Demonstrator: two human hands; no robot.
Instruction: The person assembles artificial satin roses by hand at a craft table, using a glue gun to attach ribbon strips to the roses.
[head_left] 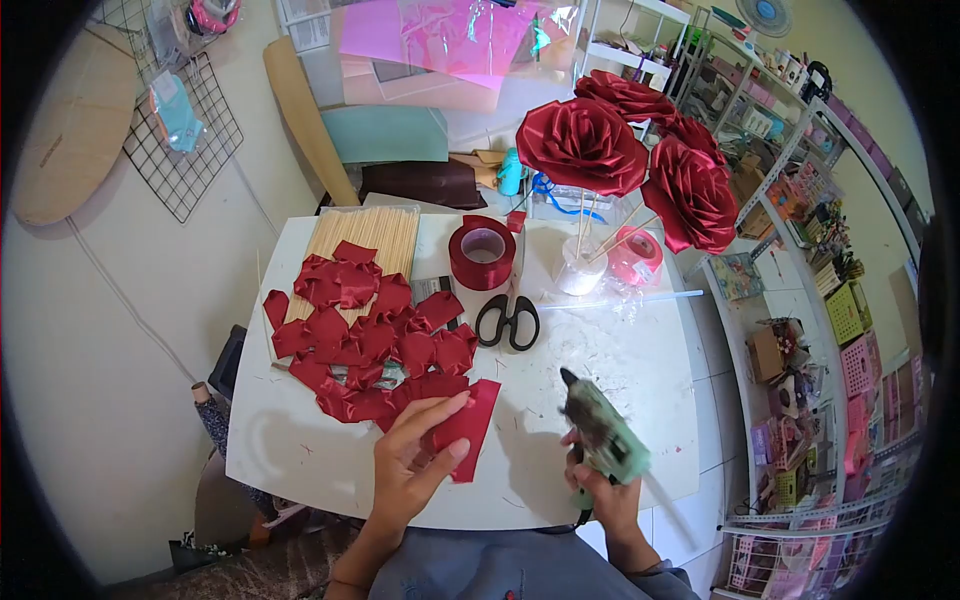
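My left hand [415,455] is at the table's front, thumb and fingers closed on a strip of red satin ribbon [482,420]. In my right hand [605,490] is a green hot glue gun [610,435], its dark nozzle pointing up and left, a pale glue stick trailing from its back. The gun and the ribbon are apart. Beyond my left hand lies a pile of folded red satin petals [370,335]. Black-handled scissors [508,322] and a roll of red ribbon [482,253] lie between the hands, further back.
Finished red ribbon roses [583,147] on sticks stand in a white holder [580,268] at the back right, beside a pink roll [635,256]. Thin wooden sticks [365,232] lie at the back left. Loaded shelves [800,300] line the right side.
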